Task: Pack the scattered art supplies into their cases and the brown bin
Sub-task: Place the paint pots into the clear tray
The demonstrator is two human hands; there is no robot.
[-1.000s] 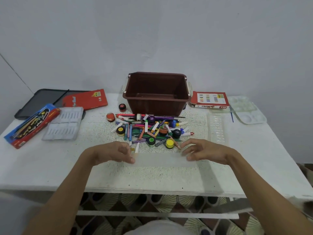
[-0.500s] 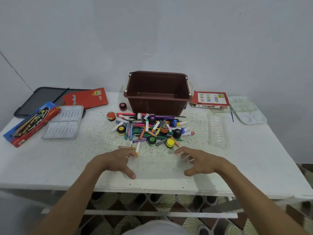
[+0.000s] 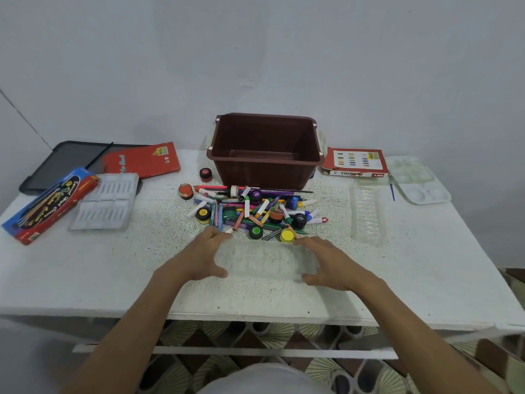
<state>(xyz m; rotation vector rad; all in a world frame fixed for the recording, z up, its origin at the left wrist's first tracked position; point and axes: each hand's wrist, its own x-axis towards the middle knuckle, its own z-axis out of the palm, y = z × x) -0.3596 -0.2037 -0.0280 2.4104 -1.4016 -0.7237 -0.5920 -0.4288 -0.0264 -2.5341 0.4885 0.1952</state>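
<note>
We read the layout as a sorting station. The brown bin (image 3: 267, 166) stands open at the back centre of the bench (image 3: 85, 268). The heap of art supplies (image 3: 250, 211) (paint pots, tubes, markers, crayons) lies just in front of it, so anything loose has a short way to go. The cases wait at the sides. A white moulded insert (image 3: 105, 206) and a blue and red box (image 3: 48, 206) sit at the left of the frame. The oil pastels box (image 3: 355, 163), a second clear tray (image 3: 368, 214) and a palette (image 3: 417, 180) sit at the right. The bin looks empty and we see nothing in the trays, so we judge the packing barely begun.

In the lower centre a clear tray (image 3: 265, 261) lies crosswise, its far edge just beside the nearest pots of the heap. We take it that it is placed there so pieces can go straight from the heap into its slots.

The left hand (image 3: 196, 260) clasps the tray's left end, fingers hooked over the far edge and thumb on the near edge. The right hand (image 3: 335, 265) does the same at the right end. Both are spread just wide enough to span the tray, and they grasp nothing else. Whether the tray rests on the bench or is lifted a little, we cannot tell.
</note>
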